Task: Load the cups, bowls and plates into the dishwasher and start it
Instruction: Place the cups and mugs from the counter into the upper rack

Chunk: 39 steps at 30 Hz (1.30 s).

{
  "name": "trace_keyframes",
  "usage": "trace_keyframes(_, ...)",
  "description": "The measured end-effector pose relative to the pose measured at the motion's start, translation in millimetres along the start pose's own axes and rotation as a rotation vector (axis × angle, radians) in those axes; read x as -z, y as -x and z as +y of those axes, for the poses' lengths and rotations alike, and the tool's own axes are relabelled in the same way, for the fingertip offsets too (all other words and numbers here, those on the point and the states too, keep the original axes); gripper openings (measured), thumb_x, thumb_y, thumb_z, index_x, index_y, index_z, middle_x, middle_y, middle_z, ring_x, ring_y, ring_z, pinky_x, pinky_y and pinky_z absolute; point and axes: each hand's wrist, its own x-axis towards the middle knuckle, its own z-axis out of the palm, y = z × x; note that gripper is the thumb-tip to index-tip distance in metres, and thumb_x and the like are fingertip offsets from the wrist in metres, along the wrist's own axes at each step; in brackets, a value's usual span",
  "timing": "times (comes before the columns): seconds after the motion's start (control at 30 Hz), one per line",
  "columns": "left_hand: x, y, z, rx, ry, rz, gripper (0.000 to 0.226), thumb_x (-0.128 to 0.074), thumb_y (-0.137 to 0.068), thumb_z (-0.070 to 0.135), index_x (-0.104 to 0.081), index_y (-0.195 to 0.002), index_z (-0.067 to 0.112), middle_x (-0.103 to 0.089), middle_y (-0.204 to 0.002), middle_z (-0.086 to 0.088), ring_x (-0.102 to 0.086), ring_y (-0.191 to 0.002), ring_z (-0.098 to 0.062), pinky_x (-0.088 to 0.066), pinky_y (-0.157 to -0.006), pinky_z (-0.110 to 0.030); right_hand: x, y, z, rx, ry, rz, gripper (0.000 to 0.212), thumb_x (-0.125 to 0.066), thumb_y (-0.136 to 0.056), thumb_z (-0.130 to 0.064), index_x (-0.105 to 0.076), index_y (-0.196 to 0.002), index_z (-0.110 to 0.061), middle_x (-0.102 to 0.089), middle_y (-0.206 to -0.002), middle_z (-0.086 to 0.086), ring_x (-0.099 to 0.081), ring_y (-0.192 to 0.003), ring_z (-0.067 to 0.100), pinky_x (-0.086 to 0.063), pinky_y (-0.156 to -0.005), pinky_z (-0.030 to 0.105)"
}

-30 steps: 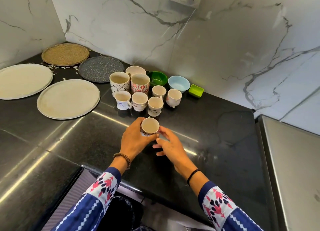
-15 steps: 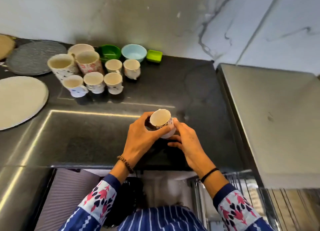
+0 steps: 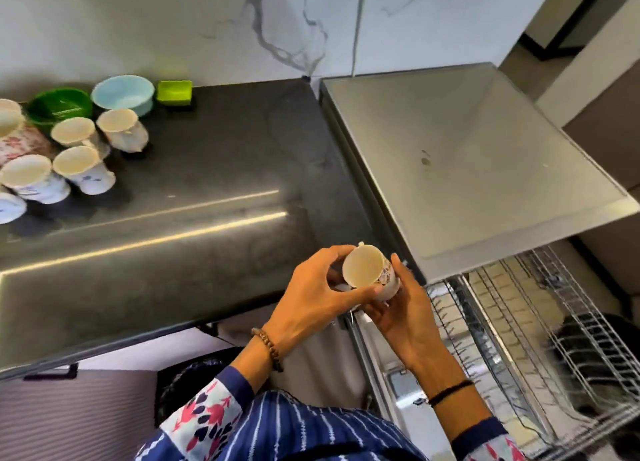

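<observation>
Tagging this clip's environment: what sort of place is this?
Probably a home kitchen: dark polished stone countertop, white marble-look wall, patterned ceramic cups, and a pulled-out wire dish rack.

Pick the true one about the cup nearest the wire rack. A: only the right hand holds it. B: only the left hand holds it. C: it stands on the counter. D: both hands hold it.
D: the left hand and the right hand both curl round the cup, which is held up and tilted.
</observation>
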Motion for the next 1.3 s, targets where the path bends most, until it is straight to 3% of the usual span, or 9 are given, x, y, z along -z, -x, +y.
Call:
trace_keyframes(0.2, -83.7, -3.6, 18.7, 0.008, -0.130, -0.099, 0.064, -0.081, -0.069, 0.054, -0.059, -0.125, 0.035, -0.056, -0.106, 0.013, -0.060, -0.087, -0.002, -0.054, -0.075, -0.017, 87.6, 15.8, -21.7, -0.004, -0.063, 0.077, 0.046, -0.058, -0.093, -0.046, -0.068, -0.120, -0.010, -0.074, -0.102, 0.016, -0.071, -0.080, 0.023, -0.058, -0.063, 0.030)
trace_keyframes(0.37, -157.1, -1.5, 16.9, 0.060, -0.148, -0.166, 0.063, -0.081, -0.074, 0.043, -0.057, -0.131, 0.029, -0.058, -0.111, 0.011, -0.064, -0.089, -0.004, -0.055, -0.079, -0.020, 161.7, 16.8, -24.4, -0.063, -0.121, 0.128, 0.051, -0.059, -0.093, -0.048, -0.066, -0.123, -0.007, -0.069, -0.116, 0.024, -0.065, -0.098, 0.032, -0.055, -0.071, 0.032)
trace_keyframes(0.47, -194.5, -4.0, 7.1, 0.111, -0.171, -0.192, 0.064, -0.080, -0.077, 0.035, -0.053, -0.135, 0.028, -0.058, -0.117, 0.011, -0.063, -0.093, -0.002, -0.054, -0.083, -0.020, 198.5, 7.6, -23.7, -0.086, -0.158, 0.143, 0.053, -0.062, -0.092, -0.048, -0.065, -0.121, -0.004, -0.069, -0.104, 0.021, -0.062, -0.082, 0.026, -0.052, -0.056, 0.027)
trace_keyframes(0.67, -261.5, -26.6, -26.6, 0.180, -0.195, -0.220, 0.061, -0.078, -0.081, 0.035, -0.053, -0.135, 0.026, -0.057, -0.120, 0.014, -0.058, -0.092, 0.006, -0.050, -0.084, -0.015, 266.8, -29.9, -16.8, -0.101, -0.098, 0.144, 0.040, -0.057, -0.097, -0.044, -0.067, -0.114, -0.009, -0.070, -0.084, 0.008, -0.055, -0.063, 0.016, -0.048, -0.048, 0.022)
trace_keyframes(0.73, -279.8, -37.4, -42.3, 0.211, -0.187, -0.238, 0.059, -0.077, -0.081, 0.032, -0.053, -0.134, 0.024, -0.057, -0.117, 0.015, -0.056, -0.091, 0.008, -0.048, -0.083, -0.012, 285.0, -47.7, -13.3, -0.106, -0.067, 0.146, 0.034, -0.055, -0.099, -0.043, -0.070, -0.107, -0.013, -0.071, -0.081, 0.005, -0.054, -0.063, 0.015, -0.047, -0.050, 0.023)
trace_keyframes(0.83, -298.5, -53.4, -69.4, 0.220, -0.261, -0.281, 0.062, -0.075, -0.083, 0.037, -0.050, -0.138, 0.021, -0.057, -0.128, 0.008, -0.056, -0.109, -0.005, -0.047, -0.093, -0.020, 307.5, -74.9, -8.5, -0.103, -0.020, 0.145, 0.030, -0.056, -0.099, -0.043, -0.071, -0.105, -0.018, -0.070, -0.088, 0.004, -0.058, -0.068, 0.013, -0.048, -0.056, 0.022)
trace_keyframes(1.0, -305.0, -77.9, -109.7, 0.194, -0.600, -0.385, 0.064, -0.060, -0.093, 0.040, -0.036, -0.148, 0.018, -0.043, -0.150, -0.003, -0.041, -0.135, -0.022, -0.035, -0.110, -0.033, 335.1, -130.6, -5.8, -0.045, 0.162, 0.205, 0.039, -0.072, -0.088, -0.040, -0.070, -0.112, -0.009, -0.076, -0.096, 0.005, -0.070, -0.084, 0.019, -0.057, -0.066, 0.025)
trace_keyframes(1.17, -298.2, -91.2, -140.7, 0.137, -0.803, -0.437, 0.059, -0.058, -0.094, 0.036, -0.037, -0.146, 0.018, -0.047, -0.146, -0.005, -0.037, -0.136, -0.026, -0.029, -0.114, -0.038, 338.4, -189.2, -14.0, 0.120, 0.460, 0.269, 0.054, -0.080, -0.080, -0.038, -0.057, -0.118, -0.008, -0.068, -0.121, 0.008, -0.069, -0.108, 0.025, -0.061, -0.078, 0.031)
trace_keyframes(1.3, -293.6, -92.7, -151.3, 0.071, -0.733, -0.440, 0.050, -0.058, -0.095, 0.032, -0.045, -0.141, 0.021, -0.048, -0.144, -0.001, -0.033, -0.140, -0.023, -0.016, -0.121, -0.035, 328.4, -222.1, -15.7, 0.389, 0.736, 0.253, 0.058, -0.080, -0.084, -0.031, -0.049, -0.126, -0.005, -0.062, -0.119, 0.000, -0.062, -0.104, 0.007, -0.054, -0.079, 0.013)
